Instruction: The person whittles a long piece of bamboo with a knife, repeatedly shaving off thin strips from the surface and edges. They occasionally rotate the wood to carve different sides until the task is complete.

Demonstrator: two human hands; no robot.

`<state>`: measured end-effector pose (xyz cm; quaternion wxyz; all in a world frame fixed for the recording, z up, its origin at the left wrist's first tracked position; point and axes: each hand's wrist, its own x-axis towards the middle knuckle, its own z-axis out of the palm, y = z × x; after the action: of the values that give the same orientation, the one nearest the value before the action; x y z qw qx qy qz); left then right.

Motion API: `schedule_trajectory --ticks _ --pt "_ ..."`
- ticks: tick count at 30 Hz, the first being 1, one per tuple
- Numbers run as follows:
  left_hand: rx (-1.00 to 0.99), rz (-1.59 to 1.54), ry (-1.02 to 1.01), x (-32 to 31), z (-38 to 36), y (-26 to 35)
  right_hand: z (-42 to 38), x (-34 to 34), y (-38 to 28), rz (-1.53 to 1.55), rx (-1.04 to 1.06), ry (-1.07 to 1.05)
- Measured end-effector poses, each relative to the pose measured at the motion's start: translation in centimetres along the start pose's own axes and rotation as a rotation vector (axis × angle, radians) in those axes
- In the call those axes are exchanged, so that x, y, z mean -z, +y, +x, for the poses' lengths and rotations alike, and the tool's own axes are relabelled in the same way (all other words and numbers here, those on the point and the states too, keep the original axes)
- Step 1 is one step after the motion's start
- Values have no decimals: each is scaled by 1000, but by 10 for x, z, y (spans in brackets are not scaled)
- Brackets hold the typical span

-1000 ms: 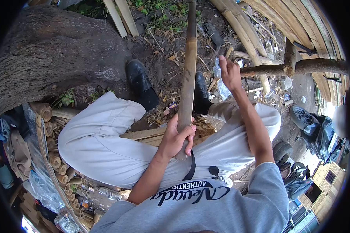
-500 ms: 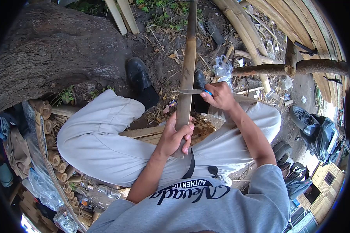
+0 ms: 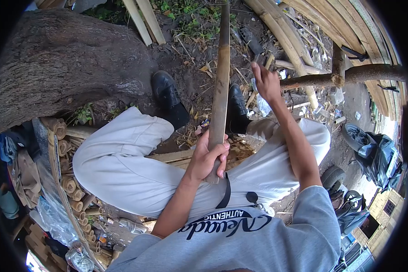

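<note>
A long, flat bamboo strip [image 3: 220,90] runs upright through the middle of the view, its lower end over my lap. My left hand [image 3: 209,156] is wrapped round the strip near that end. Up and to the right, away from the strip, is my right hand [image 3: 267,83], its fingers closed. A knife [image 3: 255,58] shows only as a thin, blurred blade above the fingers; its handle is hidden in the hand.
A thick tree trunk [image 3: 68,68] lies at the left, above stacked bamboo pieces [image 3: 70,183]. Long bamboo poles [image 3: 288,38] and a horizontal branch [image 3: 362,75] stand at the right. A motorcycle [image 3: 369,152] is farther right.
My right hand has moved up and away from the strip, taking the knife blade off it. My left hand keeps its hold on the strip.
</note>
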<state>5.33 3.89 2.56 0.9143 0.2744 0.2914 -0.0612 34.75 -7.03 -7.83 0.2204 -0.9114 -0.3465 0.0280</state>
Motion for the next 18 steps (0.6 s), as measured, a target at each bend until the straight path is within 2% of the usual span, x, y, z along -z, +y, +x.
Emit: schedule_trajectory --ticks 1,2,5,6,15,17,18 --pt "2 9 7 0 1 -1 -6 12 -18 143 82 -8" --pt "-6 -1 10 -1 1 -1 -18 23 -35 253 147 -107" --pt "-2 -50 -6 -1 -1 0 -54 39 -61 278 434 -242" --pt "-3 -75 -17 1 -1 1 -64 38 -64 310 465 -276" --pt "-15 34 20 5 2 -5 -70 31 -58 240 588 -310" --pt "-17 66 27 4 2 -6 -65 23 -51 120 459 -232" --pt "-29 86 21 0 3 -8 -57 22 -45 -36 401 -247"
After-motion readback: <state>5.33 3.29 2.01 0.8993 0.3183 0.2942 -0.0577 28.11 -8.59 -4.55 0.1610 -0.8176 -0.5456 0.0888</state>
